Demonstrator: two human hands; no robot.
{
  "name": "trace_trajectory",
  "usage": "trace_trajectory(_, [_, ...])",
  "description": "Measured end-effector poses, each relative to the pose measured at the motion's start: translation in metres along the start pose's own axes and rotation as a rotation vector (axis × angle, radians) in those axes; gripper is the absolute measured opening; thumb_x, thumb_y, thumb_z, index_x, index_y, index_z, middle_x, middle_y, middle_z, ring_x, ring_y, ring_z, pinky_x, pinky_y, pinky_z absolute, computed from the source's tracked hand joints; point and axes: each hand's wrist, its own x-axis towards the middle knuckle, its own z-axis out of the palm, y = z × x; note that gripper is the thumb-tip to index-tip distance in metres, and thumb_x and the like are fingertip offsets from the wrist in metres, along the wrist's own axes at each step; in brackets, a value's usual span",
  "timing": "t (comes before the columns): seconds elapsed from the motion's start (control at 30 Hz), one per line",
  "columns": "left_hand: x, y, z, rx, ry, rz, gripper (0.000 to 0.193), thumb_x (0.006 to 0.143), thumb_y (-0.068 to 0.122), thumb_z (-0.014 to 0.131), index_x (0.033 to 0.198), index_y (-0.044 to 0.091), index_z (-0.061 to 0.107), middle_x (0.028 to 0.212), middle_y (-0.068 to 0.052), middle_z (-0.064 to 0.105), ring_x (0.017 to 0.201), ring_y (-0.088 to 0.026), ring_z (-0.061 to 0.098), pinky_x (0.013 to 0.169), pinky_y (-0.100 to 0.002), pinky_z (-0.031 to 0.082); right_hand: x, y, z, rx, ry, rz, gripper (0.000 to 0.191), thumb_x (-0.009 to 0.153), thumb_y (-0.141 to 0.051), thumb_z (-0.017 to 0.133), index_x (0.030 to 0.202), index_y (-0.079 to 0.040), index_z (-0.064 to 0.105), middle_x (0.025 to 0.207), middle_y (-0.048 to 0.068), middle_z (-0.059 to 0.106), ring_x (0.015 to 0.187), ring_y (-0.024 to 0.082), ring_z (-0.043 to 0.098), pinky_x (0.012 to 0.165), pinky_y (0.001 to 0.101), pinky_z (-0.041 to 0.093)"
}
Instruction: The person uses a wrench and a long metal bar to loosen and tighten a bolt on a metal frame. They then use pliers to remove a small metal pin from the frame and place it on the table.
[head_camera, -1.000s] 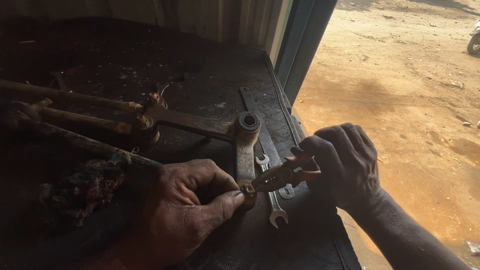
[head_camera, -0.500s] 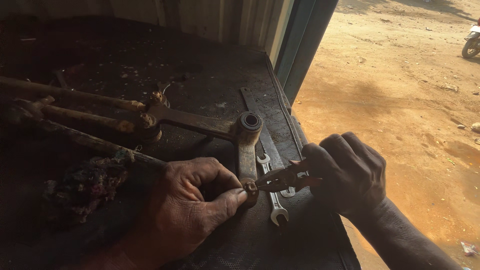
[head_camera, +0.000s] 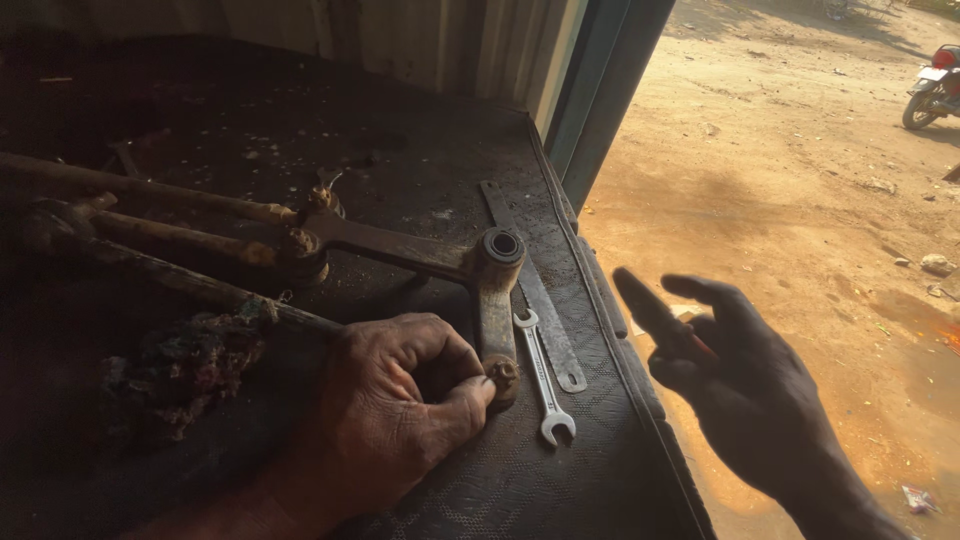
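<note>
Presently, the rusty arm (head_camera: 440, 255) is seen lying across the dark desk (head_camera: 600, 470), its bushed eye at the bend and its short leg pointing toward the person. The left hand (head_camera: 400, 410) is curled at that leg's end, thumb and forefinger pinched on the small stud (head_camera: 502, 372) there. The right hand (head_camera: 745, 390) is held off the desk's edge, well apart from the stud, closed around pliers (head_camera: 655, 315). A spanner (head_camera: 543, 378) lies just beside the arm, untouched. Whether the stud is loosened cannot be told; it is not yet removed.
</note>
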Motion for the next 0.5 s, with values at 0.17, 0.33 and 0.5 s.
trace_trajectory(0.17, [0.000, 0.002, 0.000, 0.017, 0.017, 0.073, 0.015, 0.078, 0.016, 0.079, 0.068, 0.007, 0.072, 0.068, -0.002, 0.074, 0.060, -0.008, 0.071, 0.054, -0.027, 0.061, -0.048, 0.014, 0.021, 0.788, -0.073, -0.144, 0.075, 0.081, 0.008, 0.068, 0.152, 0.002, 0.045, 0.120, 0.024, 0.070, 0.101, 0.031, 0.073, 0.082, 0.0490, 0.060])
trace_trajectory(0.33, [-0.001, 0.007, -0.004, 0.038, -0.008, -0.005, 0.016, 0.078, 0.016, 0.077, 0.067, 0.006, 0.071, 0.063, -0.003, 0.072, 0.057, -0.009, 0.068, 0.052, -0.027, 0.057, -0.064, 0.020, 0.039, 0.846, -0.013, -0.051, 0.071, 0.081, 0.004, 0.067, 0.150, 0.006, 0.047, 0.109, 0.027, 0.071, 0.100, 0.030, 0.074, 0.090, 0.0445, 0.057])
trace_trajectory(0.5, [-0.004, 0.009, -0.007, 0.019, -0.007, 0.030, 0.013, 0.079, 0.016, 0.078, 0.074, 0.006, 0.072, 0.068, -0.002, 0.074, 0.062, -0.010, 0.071, 0.055, -0.028, 0.060, -0.064, 0.011, 0.036, 0.765, 0.076, 0.019, 0.057, 0.086, -0.001, 0.067, 0.142, 0.006, 0.054, 0.107, 0.028, 0.074, 0.094, 0.030, 0.073, 0.083, 0.0439, 0.056])
